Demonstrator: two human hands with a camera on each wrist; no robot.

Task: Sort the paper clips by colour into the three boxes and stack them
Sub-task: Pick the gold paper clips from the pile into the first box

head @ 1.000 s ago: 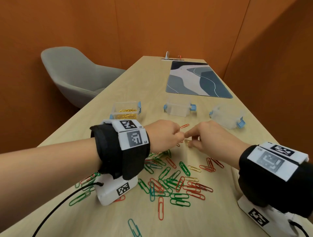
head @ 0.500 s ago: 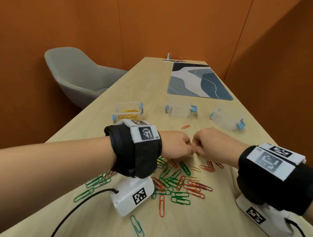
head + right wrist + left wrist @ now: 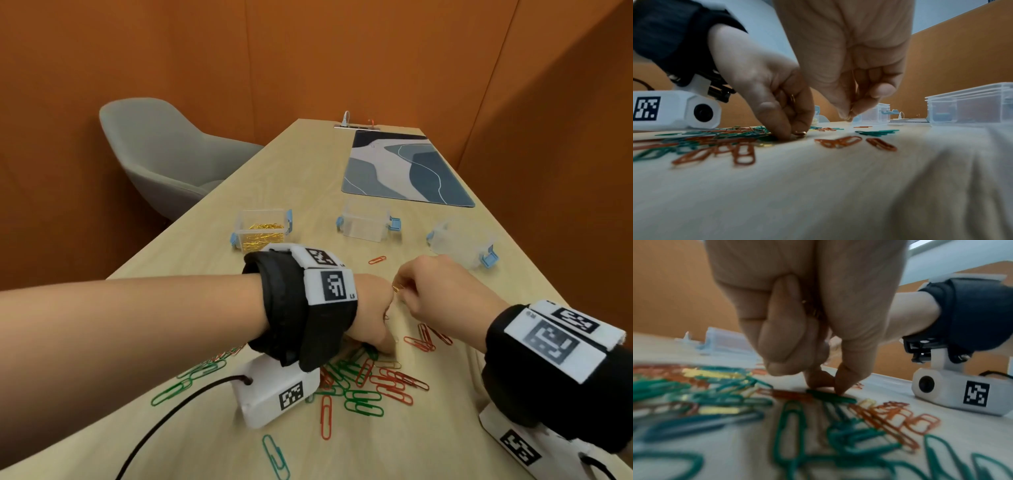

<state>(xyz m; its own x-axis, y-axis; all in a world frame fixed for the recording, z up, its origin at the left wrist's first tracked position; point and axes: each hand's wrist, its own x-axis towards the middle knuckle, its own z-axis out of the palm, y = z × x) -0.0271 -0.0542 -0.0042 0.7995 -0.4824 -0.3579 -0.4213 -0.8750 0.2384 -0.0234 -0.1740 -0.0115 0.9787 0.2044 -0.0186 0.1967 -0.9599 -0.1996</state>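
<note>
Paper clips (image 3: 363, 387) heaped under left hand (image 3: 371, 318) — grip pinching gold ones, right hand (image 3: 442, 294) pinching gold clip (image 3: 396, 288) above

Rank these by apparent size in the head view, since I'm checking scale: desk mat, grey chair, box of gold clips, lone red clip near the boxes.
1. Grey chair
2. Desk mat
3. Box of gold clips
4. Lone red clip

The chair and mat lie farther off, so true sizes are unsure.

- Paper clips (image 3: 363, 387): green, red and gold, with one teal.
- Left box (image 3: 262, 228): clear with light-blue latches, holding gold clips.
- Surface (image 3: 212, 260): pale wood grain.
- Mat (image 3: 404, 169): wavy bands of navy, grey-blue and cream.
- Chair (image 3: 164, 154): grey.
- Walls (image 3: 308, 51): orange.
- Wrist bands (image 3: 294, 308): black, carrying white tags with black square patterns.
</note>
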